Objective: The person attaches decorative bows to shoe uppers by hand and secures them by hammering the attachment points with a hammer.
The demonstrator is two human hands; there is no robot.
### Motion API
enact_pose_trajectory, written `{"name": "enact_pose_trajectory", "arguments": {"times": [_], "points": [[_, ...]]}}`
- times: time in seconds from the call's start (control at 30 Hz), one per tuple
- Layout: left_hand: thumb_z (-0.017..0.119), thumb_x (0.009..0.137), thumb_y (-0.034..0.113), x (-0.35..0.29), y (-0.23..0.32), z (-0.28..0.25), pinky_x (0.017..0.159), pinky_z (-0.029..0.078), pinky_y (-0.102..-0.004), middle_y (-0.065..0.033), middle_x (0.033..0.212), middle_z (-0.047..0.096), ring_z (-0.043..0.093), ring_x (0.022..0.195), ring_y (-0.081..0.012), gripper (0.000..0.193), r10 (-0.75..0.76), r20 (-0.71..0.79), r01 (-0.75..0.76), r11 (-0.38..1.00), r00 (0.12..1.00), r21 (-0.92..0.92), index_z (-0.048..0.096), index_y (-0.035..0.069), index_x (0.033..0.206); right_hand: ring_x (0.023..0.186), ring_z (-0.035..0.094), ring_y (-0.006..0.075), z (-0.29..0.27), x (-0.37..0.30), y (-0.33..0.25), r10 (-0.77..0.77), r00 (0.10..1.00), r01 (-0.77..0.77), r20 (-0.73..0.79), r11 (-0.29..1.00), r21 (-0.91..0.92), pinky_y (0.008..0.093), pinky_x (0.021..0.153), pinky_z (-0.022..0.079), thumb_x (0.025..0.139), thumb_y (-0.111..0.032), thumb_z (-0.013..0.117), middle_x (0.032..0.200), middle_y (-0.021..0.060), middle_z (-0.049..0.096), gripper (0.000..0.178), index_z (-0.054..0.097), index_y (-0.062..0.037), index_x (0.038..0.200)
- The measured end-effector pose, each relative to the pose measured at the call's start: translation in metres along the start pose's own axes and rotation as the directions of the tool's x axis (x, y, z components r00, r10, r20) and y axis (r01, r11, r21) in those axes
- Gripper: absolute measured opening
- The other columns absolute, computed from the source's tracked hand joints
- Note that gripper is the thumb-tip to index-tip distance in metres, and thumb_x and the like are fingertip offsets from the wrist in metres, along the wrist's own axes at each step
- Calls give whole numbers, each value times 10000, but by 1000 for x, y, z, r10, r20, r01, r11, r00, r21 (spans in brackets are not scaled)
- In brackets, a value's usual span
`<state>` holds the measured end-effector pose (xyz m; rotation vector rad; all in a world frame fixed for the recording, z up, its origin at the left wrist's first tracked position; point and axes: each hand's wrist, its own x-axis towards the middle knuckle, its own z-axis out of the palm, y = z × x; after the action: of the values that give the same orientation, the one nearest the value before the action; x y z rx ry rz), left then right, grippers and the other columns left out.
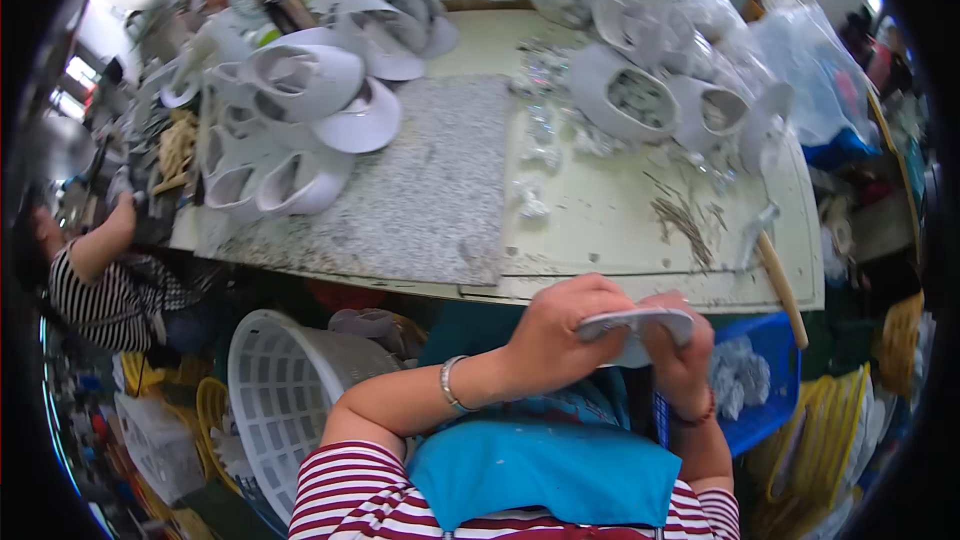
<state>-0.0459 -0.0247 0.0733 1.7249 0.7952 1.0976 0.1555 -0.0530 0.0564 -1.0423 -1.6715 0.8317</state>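
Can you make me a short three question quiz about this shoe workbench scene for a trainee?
1. True or false: both hands grip the same pale shoe piece.
2. Which tool lies on the table's right side? A) scissors B) hammer with a wooden handle C) paintbrush
3. What stands on the floor to the person's left, below the table edge?

Key:
1. True. The left hand and the right hand both hold it, above the lap.
2. B, the hammer, near the table edge.
3. A white slotted plastic basket.
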Motion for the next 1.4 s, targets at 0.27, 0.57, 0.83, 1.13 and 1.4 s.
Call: {"name": "enact_pose_trajectory", "arguments": {"times": [0.27, 0.57, 0.83, 1.13, 1.4], "points": [[744, 669, 101, -3, 37, -89, 757, 448, -347, -59, 945, 657, 624, 858, -230, 317, 618, -187, -299, 594, 764, 747, 706, 71, 982, 1032, 553, 286, -91, 40, 17, -285, 925, 10, -252, 681, -733, 393, 915, 426, 906, -185, 607, 1208, 164, 574, 310, 591, 1, 1153], [607, 732, 24, -64, -42, -105, 970, 391, -423, -48, 1122, 662, 599, 1079, -248, 351, 400, -101, -23, 293, 911, 956, 710, 92, 1060, 1117, 564, 358, -154, 21, 111, 24, 974, -220, -226, 355, -909, 436, 963, 421, 928, -126, 550, 1175, 178, 620, 345, 552, -14, 1254], [623, 715, 130, -67, -46, -105, 1036, 334, -441, -61, 1188, 635, 558, 1178, -263, 403, 300, -161, 18, 428, 940, 904, 685, 97, 1113, 973, 644, 280, -159, 22, 106, 159, 926, -368, -342, 581, -727, 371, 847, 505, 827, 7, 592, 1071, 170, 652, 387, 563, 4, 1212], [623, 694, 214, -72, -61, -102, 1059, 297, -468, -65, 1247, 599, 529, 1228, -257, 480, 286, -158, 23, 424, 945, 905, 654, 105, 1161, 856, 619, 137, -33, 62, -23, 114, 988, -151, -107, 880, -450, 277, 760, 497, 863, -14, 669, 991, 78, 675, 280, 640, 18, 1140], [616, 712, 228, -72, -65, -106, 1051, 293, -466, -59, 1254, 602, 530, 1223, -240, 472, 289, -132, 2, 408, 948, 913, 656, 114, 1169, 820, 689, 235, 81, 119, -21, -120, 906, 214, 407, 957, -196, 317, 705, 540, 829, -5, 711, 1032, 154, 683, 337, 617, 28, 1151]]}}
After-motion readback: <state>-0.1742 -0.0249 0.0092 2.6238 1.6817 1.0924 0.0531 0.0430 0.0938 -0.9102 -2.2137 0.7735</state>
